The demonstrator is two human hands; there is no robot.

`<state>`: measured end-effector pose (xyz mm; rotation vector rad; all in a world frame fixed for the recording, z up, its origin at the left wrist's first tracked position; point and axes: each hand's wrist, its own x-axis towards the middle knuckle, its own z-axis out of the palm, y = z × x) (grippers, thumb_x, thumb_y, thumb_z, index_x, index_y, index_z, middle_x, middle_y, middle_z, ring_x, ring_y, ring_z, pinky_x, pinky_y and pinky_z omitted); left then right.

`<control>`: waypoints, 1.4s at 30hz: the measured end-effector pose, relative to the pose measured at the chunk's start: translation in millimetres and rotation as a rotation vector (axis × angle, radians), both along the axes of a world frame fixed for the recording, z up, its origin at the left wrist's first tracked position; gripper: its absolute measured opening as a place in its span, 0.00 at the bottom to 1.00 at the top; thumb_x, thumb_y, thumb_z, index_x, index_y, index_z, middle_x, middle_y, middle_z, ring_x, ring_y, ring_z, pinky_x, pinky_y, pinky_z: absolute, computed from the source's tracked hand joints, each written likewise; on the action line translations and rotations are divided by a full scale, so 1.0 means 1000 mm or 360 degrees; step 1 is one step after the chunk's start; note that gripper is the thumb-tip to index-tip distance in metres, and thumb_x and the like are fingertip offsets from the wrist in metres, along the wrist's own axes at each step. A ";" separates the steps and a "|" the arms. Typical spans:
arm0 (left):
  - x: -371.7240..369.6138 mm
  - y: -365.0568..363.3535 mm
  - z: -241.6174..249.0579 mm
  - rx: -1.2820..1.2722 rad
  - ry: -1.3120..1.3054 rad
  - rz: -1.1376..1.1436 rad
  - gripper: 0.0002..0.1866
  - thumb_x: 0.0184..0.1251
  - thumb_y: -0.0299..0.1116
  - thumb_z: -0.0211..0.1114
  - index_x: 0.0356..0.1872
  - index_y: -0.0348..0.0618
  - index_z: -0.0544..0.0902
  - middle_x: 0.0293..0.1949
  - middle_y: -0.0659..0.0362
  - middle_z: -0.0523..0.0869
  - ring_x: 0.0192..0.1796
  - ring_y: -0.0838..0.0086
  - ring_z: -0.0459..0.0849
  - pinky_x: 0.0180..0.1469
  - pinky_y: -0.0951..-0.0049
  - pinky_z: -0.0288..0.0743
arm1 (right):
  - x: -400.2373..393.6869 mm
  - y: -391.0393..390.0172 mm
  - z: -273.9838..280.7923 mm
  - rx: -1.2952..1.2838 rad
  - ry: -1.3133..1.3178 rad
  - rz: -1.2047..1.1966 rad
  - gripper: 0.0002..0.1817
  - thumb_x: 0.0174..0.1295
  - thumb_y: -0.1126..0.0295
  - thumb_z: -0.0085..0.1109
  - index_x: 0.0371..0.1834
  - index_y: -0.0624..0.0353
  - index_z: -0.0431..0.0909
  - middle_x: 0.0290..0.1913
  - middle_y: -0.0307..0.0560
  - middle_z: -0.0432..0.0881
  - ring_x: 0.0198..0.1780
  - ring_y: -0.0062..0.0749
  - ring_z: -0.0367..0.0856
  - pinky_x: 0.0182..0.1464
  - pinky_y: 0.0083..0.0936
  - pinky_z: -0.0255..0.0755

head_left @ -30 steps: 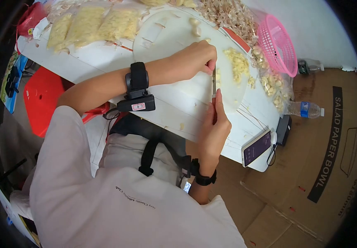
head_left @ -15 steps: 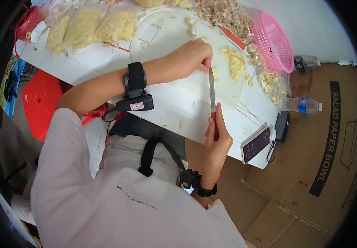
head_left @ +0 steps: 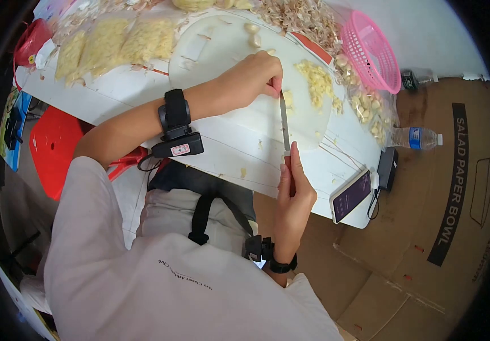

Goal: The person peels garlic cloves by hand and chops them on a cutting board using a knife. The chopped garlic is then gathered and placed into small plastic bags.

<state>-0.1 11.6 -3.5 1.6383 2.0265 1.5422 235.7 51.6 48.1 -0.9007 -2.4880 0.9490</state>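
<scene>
My right hand is wrapped round the reddish handle of a knife, whose narrow blade points away from me over the white cutting board. Close to the blade's tip, my left hand is closed with its fingers curled down; whatever they grip is hidden. Just right of the tip lie a few pale garlic pieces. Farther right on the board spreads a pile of chopped garlic. Whole garlic cloves rest near the board's far side.
Bags of chopped garlic lie at the back left. Garlic skins, a pink basket and a bag of cloves line the far right. A phone sits at the table's right corner, beside a cardboard box and a water bottle.
The whole view has shifted slightly, so the table and both hands appear a little farther left and higher. My grip on the knife looks the same.
</scene>
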 end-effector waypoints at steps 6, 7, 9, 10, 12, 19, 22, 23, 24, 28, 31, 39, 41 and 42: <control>0.003 -0.002 0.006 -0.0085 -0.0036 0.0024 0.04 0.57 0.22 0.69 0.28 0.30 0.85 0.26 0.46 0.86 0.32 0.60 0.86 0.38 0.68 0.78 | -0.004 0.003 -0.007 0.0118 0.0093 0.0067 0.23 0.69 0.79 0.54 0.67 0.58 0.74 0.39 0.63 0.85 0.41 0.48 0.87 0.44 0.32 0.77; 0.003 -0.001 0.006 -0.0083 -0.0058 0.0027 0.03 0.57 0.22 0.68 0.28 0.31 0.85 0.26 0.46 0.86 0.32 0.59 0.86 0.38 0.68 0.78 | -0.006 0.003 -0.010 0.0115 0.0093 0.0061 0.23 0.69 0.79 0.54 0.67 0.58 0.74 0.39 0.63 0.85 0.41 0.48 0.87 0.44 0.32 0.77; 0.003 0.000 0.001 -0.0038 -0.0014 0.0025 0.03 0.57 0.21 0.68 0.28 0.31 0.85 0.26 0.47 0.86 0.32 0.59 0.86 0.38 0.68 0.78 | -0.013 0.004 -0.017 0.0241 -0.0017 0.0041 0.25 0.68 0.78 0.55 0.69 0.54 0.72 0.34 0.58 0.83 0.35 0.51 0.84 0.38 0.37 0.76; 0.002 0.001 0.000 0.0014 0.0033 0.0034 0.03 0.57 0.21 0.68 0.28 0.31 0.85 0.26 0.47 0.86 0.32 0.60 0.86 0.38 0.68 0.78 | -0.018 0.005 -0.021 0.0242 -0.0013 0.0028 0.25 0.68 0.78 0.55 0.69 0.54 0.72 0.34 0.58 0.83 0.35 0.51 0.84 0.38 0.37 0.76; 0.002 0.000 0.003 -0.0007 0.0067 0.0045 0.02 0.56 0.21 0.68 0.28 0.31 0.85 0.26 0.47 0.86 0.32 0.59 0.86 0.38 0.68 0.79 | -0.029 0.008 -0.028 0.0439 -0.0029 0.0074 0.27 0.68 0.76 0.56 0.71 0.49 0.70 0.31 0.55 0.80 0.31 0.52 0.80 0.35 0.41 0.73; -0.001 -0.001 0.007 -0.0080 0.0032 -0.0027 0.02 0.56 0.20 0.68 0.28 0.30 0.85 0.27 0.46 0.87 0.32 0.61 0.88 0.37 0.69 0.79 | -0.029 0.019 -0.023 0.0099 0.0077 0.0015 0.22 0.69 0.77 0.54 0.67 0.57 0.74 0.38 0.62 0.84 0.36 0.53 0.84 0.41 0.35 0.77; 0.000 0.000 0.009 -0.0157 -0.0063 -0.0031 0.03 0.56 0.20 0.69 0.28 0.30 0.85 0.28 0.47 0.87 0.33 0.63 0.88 0.38 0.70 0.80 | -0.016 0.021 -0.014 -0.0011 0.0085 -0.0009 0.20 0.70 0.77 0.54 0.65 0.61 0.75 0.41 0.66 0.84 0.39 0.49 0.87 0.45 0.30 0.77; 0.001 0.000 0.010 -0.0154 -0.0067 -0.0038 0.03 0.56 0.20 0.69 0.28 0.30 0.85 0.28 0.47 0.87 0.33 0.63 0.88 0.38 0.70 0.80 | -0.013 0.020 -0.013 -0.0011 0.0082 -0.0003 0.21 0.71 0.76 0.54 0.67 0.60 0.74 0.42 0.67 0.84 0.40 0.45 0.88 0.46 0.29 0.77; 0.001 0.000 0.011 -0.0179 -0.0061 -0.0029 0.03 0.57 0.21 0.69 0.28 0.30 0.85 0.28 0.46 0.87 0.33 0.63 0.88 0.39 0.70 0.80 | -0.011 0.019 -0.010 -0.0010 0.0078 -0.0009 0.21 0.71 0.76 0.54 0.67 0.60 0.74 0.42 0.67 0.84 0.40 0.45 0.88 0.46 0.29 0.77; 0.000 0.000 0.009 -0.0180 -0.0033 -0.0029 0.03 0.56 0.21 0.69 0.28 0.30 0.85 0.29 0.46 0.87 0.33 0.63 0.88 0.39 0.71 0.81 | -0.006 0.011 -0.005 -0.0155 -0.0025 -0.0058 0.21 0.70 0.77 0.54 0.67 0.59 0.74 0.41 0.67 0.84 0.39 0.43 0.87 0.45 0.26 0.76; 0.001 0.000 0.008 -0.0168 -0.0010 0.0008 0.03 0.56 0.20 0.69 0.28 0.30 0.84 0.28 0.47 0.87 0.33 0.64 0.88 0.39 0.70 0.80 | -0.003 0.008 -0.002 -0.0117 -0.0013 -0.0048 0.22 0.70 0.77 0.55 0.67 0.58 0.74 0.40 0.67 0.83 0.38 0.43 0.87 0.43 0.26 0.75; -0.001 0.000 0.010 -0.0180 -0.0028 -0.0030 0.04 0.56 0.21 0.70 0.29 0.29 0.85 0.27 0.46 0.87 0.32 0.64 0.88 0.38 0.71 0.81 | 0.001 0.003 0.000 -0.0037 -0.0051 -0.0025 0.23 0.69 0.77 0.56 0.68 0.55 0.73 0.38 0.63 0.83 0.36 0.46 0.86 0.42 0.28 0.76; -0.001 0.001 0.009 -0.0145 -0.0004 -0.0022 0.04 0.55 0.21 0.70 0.29 0.29 0.85 0.27 0.46 0.87 0.31 0.64 0.88 0.37 0.71 0.81 | 0.000 0.001 -0.006 0.0116 0.0042 0.0033 0.24 0.68 0.76 0.57 0.69 0.53 0.73 0.35 0.60 0.82 0.33 0.48 0.83 0.39 0.33 0.76; -0.001 0.001 0.010 -0.0173 -0.0027 -0.0013 0.04 0.55 0.21 0.70 0.29 0.29 0.85 0.27 0.46 0.87 0.31 0.64 0.88 0.37 0.71 0.81 | -0.001 0.000 -0.006 0.0116 0.0043 0.0030 0.24 0.68 0.76 0.57 0.69 0.53 0.73 0.35 0.60 0.82 0.33 0.48 0.83 0.39 0.33 0.76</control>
